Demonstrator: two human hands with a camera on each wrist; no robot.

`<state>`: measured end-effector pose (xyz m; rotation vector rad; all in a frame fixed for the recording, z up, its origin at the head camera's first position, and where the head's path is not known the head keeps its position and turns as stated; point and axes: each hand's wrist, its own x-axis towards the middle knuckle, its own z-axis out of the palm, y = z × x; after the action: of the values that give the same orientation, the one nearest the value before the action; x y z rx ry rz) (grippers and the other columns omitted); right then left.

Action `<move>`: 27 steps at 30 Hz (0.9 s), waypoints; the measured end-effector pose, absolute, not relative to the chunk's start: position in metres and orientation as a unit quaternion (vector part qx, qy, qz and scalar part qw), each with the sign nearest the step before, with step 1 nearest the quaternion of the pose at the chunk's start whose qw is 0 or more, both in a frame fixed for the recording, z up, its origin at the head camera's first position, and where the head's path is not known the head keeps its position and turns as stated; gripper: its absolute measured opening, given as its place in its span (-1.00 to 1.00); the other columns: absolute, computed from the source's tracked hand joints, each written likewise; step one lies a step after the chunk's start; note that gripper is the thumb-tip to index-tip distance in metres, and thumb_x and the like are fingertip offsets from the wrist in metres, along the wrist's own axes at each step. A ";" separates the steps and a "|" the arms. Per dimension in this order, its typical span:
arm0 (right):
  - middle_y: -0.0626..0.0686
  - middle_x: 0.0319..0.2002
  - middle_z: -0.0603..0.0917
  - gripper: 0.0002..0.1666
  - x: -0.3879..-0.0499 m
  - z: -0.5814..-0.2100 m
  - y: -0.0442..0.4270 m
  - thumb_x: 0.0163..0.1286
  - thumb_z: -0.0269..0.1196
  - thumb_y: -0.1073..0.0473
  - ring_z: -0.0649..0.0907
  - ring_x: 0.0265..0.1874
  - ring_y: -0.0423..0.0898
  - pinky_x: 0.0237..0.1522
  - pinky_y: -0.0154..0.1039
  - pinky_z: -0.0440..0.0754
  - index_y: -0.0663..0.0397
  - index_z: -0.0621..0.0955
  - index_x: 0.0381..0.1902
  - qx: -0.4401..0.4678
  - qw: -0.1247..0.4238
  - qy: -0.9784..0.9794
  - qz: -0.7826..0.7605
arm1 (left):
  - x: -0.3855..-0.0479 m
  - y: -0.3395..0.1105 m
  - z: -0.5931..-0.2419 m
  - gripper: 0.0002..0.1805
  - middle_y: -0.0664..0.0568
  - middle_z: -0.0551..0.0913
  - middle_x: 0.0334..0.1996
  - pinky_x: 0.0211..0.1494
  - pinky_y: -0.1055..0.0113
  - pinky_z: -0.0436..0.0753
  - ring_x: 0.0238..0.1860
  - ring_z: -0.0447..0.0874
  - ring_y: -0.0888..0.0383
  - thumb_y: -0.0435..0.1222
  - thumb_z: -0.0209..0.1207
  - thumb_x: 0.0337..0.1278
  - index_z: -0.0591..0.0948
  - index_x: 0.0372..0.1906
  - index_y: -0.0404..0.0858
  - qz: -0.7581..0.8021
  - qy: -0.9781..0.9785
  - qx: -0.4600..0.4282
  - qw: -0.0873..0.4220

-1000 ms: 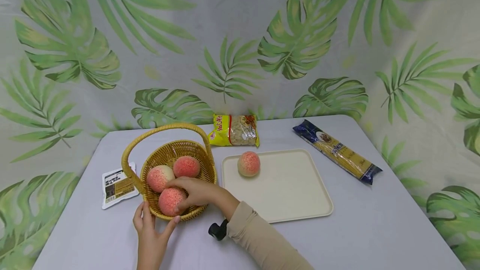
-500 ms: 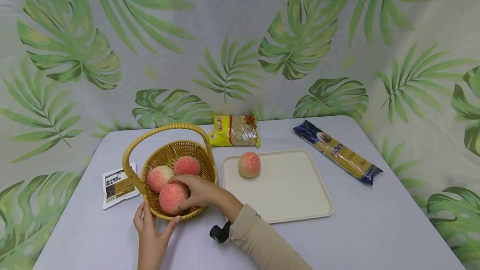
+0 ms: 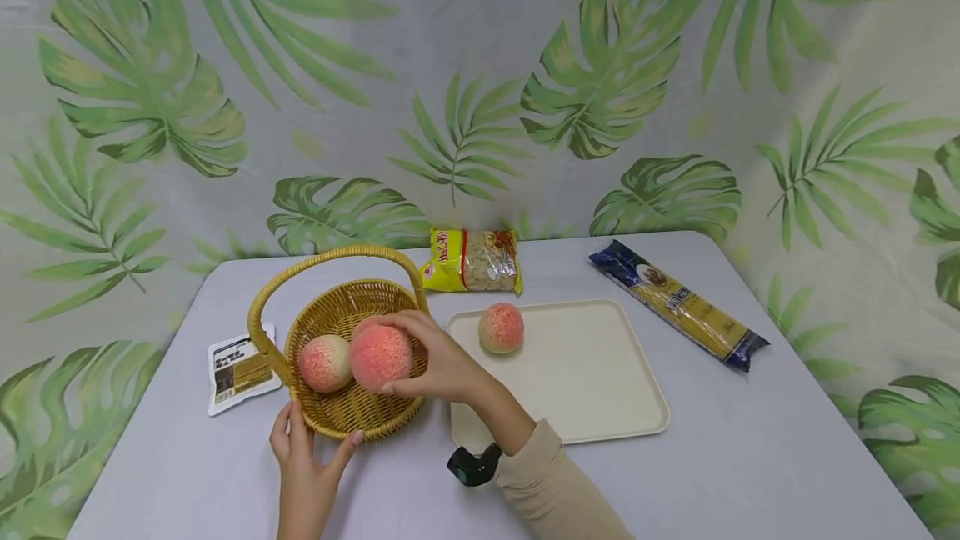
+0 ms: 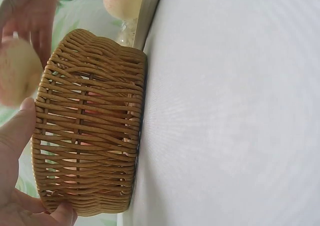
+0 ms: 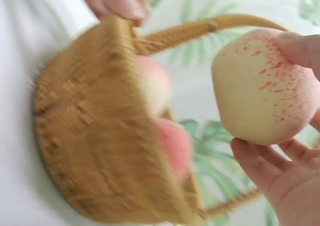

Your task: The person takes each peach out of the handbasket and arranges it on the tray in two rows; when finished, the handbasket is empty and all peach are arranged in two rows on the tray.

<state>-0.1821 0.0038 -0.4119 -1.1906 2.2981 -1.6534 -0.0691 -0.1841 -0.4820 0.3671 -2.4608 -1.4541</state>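
Note:
The right hand [image 3: 442,361] pinches a pink peach [image 3: 381,357] between thumb and fingers, above the wicker basket [image 3: 352,432]. In the right wrist view that peach [image 5: 262,85] hangs clear of the rim, showing a cream side with red flecks. A cream-and-pink peach [image 3: 325,362] lies in the basket; the right wrist view also shows a redder one [image 5: 175,148] inside, hidden behind the held peach in the head view. The left hand [image 3: 306,465] grips the basket's near-left rim, thumb and fingers spread along it. Another peach [image 3: 501,328] rests on the cream tray [image 3: 570,373].
A white-and-brown packet [image 3: 238,373] lies left of the basket, partly behind its handle. Behind the tray is a yellow snack bag [image 3: 476,261]. A blue-and-yellow pasta packet [image 3: 678,302] lies at the right. Patterned cloth hangs behind the table.
The right hand has lifted the near peach out of the basket and moved it up and to the right. The left hand still holds the rim.

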 end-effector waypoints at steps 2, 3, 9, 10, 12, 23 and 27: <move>0.07 0.13 0.32 -0.18 -0.178 -0.398 0.018 -0.07 0.42 0.33 0.36 0.09 -0.08 0.08 -0.16 0.45 0.19 0.35 0.19 -0.372 0.021 0.730 -0.572 | -0.069 -0.184 -0.482 0.10 -0.28 -0.25 0.27 0.25 -0.01 0.17 0.29 -0.10 -0.17 -0.26 0.33 -0.09 -0.22 0.35 -0.46 -0.501 -0.847 0.126 0.130; 0.12 0.12 0.31 -0.18 -0.177 -0.392 0.026 -0.09 0.41 0.38 0.37 0.08 -0.03 0.07 -0.13 0.46 0.24 0.34 0.17 -0.366 0.010 0.723 -0.586 | -0.069 -0.184 -0.482 0.10 -0.28 -0.25 0.27 0.25 -0.01 0.17 0.29 -0.10 -0.17 -0.26 0.33 -0.09 -0.22 0.35 -0.45 -0.501 -0.847 0.126 0.130; 0.26 0.13 0.29 -0.17 -0.179 -0.380 0.074 -0.13 0.38 0.51 0.36 0.06 0.11 0.04 0.02 0.46 0.37 0.30 0.16 -0.289 -0.063 0.724 -0.623 | -0.070 -0.185 -0.483 0.11 -0.28 -0.24 0.27 0.24 0.04 0.17 0.30 -0.10 -0.16 -0.25 0.33 -0.10 -0.21 0.36 -0.45 -0.500 -0.847 0.123 0.134; 0.26 0.14 0.29 -0.16 -0.182 -0.384 0.082 -0.12 0.37 0.51 0.36 0.06 0.11 0.07 0.03 0.43 0.36 0.29 0.17 -0.272 -0.070 0.726 -0.627 | -0.070 -0.185 -0.483 0.11 -0.28 -0.24 0.27 0.24 0.05 0.18 0.30 -0.10 -0.16 -0.26 0.33 -0.10 -0.21 0.36 -0.45 -0.499 -0.847 0.122 0.135; 0.27 0.17 0.28 -0.14 -0.187 -0.393 0.099 -0.09 0.36 0.51 0.35 0.09 0.11 0.11 0.03 0.39 0.35 0.26 0.20 -0.240 -0.083 0.734 -0.631 | -0.070 -0.185 -0.484 0.10 -0.29 -0.23 0.26 0.24 0.05 0.18 0.30 -0.11 -0.15 -0.26 0.33 -0.10 -0.20 0.36 -0.45 -0.498 -0.848 0.121 0.136; 0.29 0.17 0.28 -0.13 -0.205 -0.455 0.170 0.00 0.34 0.42 0.26 0.15 0.15 0.17 0.09 0.26 0.31 0.20 0.26 -0.085 -0.100 0.784 -0.607 | -0.069 -0.185 -0.482 0.11 -0.28 -0.26 0.28 0.25 -0.01 0.19 0.29 -0.10 -0.19 -0.23 0.32 -0.09 -0.23 0.36 -0.43 -0.500 -0.848 0.130 0.123; 0.34 0.17 0.26 -0.12 -0.207 -0.468 0.179 0.01 0.34 0.41 0.26 0.14 0.18 0.15 0.11 0.29 0.34 0.18 0.27 -0.048 -0.088 0.798 -0.594 | -0.069 -0.185 -0.482 0.11 -0.28 -0.26 0.28 0.25 -0.01 0.18 0.29 -0.09 -0.20 -0.24 0.33 -0.09 -0.23 0.36 -0.43 -0.501 -0.846 0.135 0.119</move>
<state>-0.2075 0.1791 -0.4679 -0.1594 2.6576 -1.9793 -0.0692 -0.1847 -0.4818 0.3937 -2.4744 -1.4649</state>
